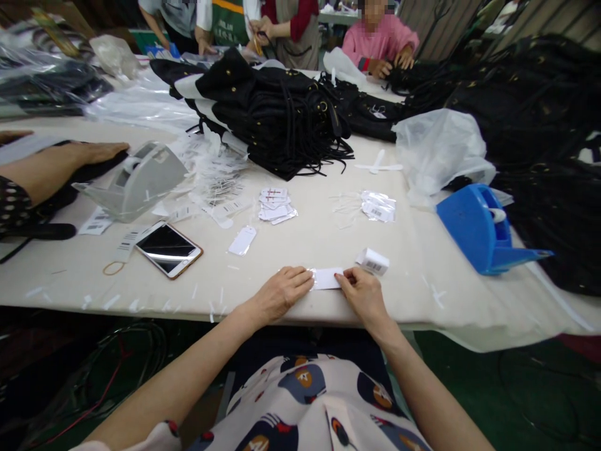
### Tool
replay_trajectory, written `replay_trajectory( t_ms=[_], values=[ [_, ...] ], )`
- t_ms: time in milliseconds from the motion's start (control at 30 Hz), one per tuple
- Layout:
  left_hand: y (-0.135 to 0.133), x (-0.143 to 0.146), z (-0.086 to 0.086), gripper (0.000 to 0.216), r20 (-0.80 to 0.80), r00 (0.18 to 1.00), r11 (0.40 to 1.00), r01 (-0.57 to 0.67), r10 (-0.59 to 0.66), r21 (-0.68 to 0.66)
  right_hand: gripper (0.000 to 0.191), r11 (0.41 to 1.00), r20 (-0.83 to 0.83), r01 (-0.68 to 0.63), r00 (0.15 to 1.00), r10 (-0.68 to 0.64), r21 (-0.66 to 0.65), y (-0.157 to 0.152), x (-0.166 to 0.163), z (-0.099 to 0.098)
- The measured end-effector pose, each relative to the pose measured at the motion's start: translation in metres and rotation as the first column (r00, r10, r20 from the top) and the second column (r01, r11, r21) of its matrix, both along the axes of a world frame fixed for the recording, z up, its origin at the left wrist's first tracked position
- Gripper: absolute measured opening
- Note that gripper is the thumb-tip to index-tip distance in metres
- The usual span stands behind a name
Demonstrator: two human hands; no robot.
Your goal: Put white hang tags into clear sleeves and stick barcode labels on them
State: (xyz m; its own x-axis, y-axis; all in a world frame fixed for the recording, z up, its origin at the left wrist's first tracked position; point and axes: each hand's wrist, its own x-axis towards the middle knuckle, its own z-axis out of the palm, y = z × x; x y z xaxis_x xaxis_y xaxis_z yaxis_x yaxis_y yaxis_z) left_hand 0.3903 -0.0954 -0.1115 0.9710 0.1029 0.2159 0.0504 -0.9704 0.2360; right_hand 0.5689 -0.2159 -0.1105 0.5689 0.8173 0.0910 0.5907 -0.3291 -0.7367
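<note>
A blank white hang tag (pixel 327 279) lies on the cloth near the table's front edge. My left hand (pixel 285 293) presses its left end, with the fingers close together and the fingertips on it. At the tag's right end, my right hand (pixel 365 293) pinches the edge between thumb and fingers. A small roll of barcode labels (pixel 374 261) sits just beyond my right hand. Another white tag (pixel 242 240) lies farther out to the left, below a stack of tags (pixel 276 205). A bundle of barcode tags (pixel 378 206) with thin strings rests beyond the roll.
A blue tape dispenser (pixel 483 232) stands right, a clear one (pixel 136 178) left. A phone (pixel 169 248) lies at left, near a co-worker's arm (pixel 61 164). Black bags (pixel 282 113) are piled ahead, a plastic bag (pixel 444 150) beside them. Other people stand across the table.
</note>
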Motion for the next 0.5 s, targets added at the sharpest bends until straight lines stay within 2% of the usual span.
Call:
replay_trajectory(
  t_ms=[67,133,200,233,300,367,433,500],
  values=[
    [0.005,-0.001,-0.005,0.03,0.014,1.0,0.999,0.019,-0.018,-0.042,0.021,0.991,0.097,0.084,0.991,-0.094,0.1,-0.01,0.005,0.008],
    [0.008,-0.001,-0.009,0.032,0.035,0.999,0.997,0.009,-0.006,-0.082,0.026,0.947,0.135,0.25,0.95,-0.28,0.203,-0.018,0.017,0.013],
    [0.009,-0.002,-0.011,0.035,0.029,1.0,0.992,-0.006,0.009,-0.126,0.041,0.899,0.036,0.375,0.919,-0.393,0.226,-0.021,0.034,0.012],
    [0.01,-0.001,-0.011,0.037,0.016,1.0,0.988,-0.018,0.021,-0.152,0.047,0.896,-0.07,0.394,0.919,-0.388,0.207,-0.021,0.043,0.009],
    [0.01,0.001,-0.008,0.04,-0.009,0.999,0.974,-0.039,0.038,-0.223,0.05,0.91,-0.331,0.37,0.896,-0.297,0.186,-0.018,0.056,0.004],
    [0.009,0.005,0.002,0.038,0.017,0.996,0.948,-0.082,0.091,-0.308,0.046,0.915,-0.501,0.322,0.849,-0.166,0.242,-0.014,0.061,0.003],
    [0.007,0.013,0.02,0.033,0.094,0.977,0.91,-0.141,0.191,-0.389,0.04,0.92,-0.557,0.23,0.83,-0.016,0.316,-0.012,0.057,0.012],
    [0.005,0.024,0.043,0.031,0.163,0.948,0.855,-0.163,0.275,-0.492,0.038,0.947,-0.582,0.042,0.797,0.161,0.32,-0.014,0.051,0.03]
  ],
)
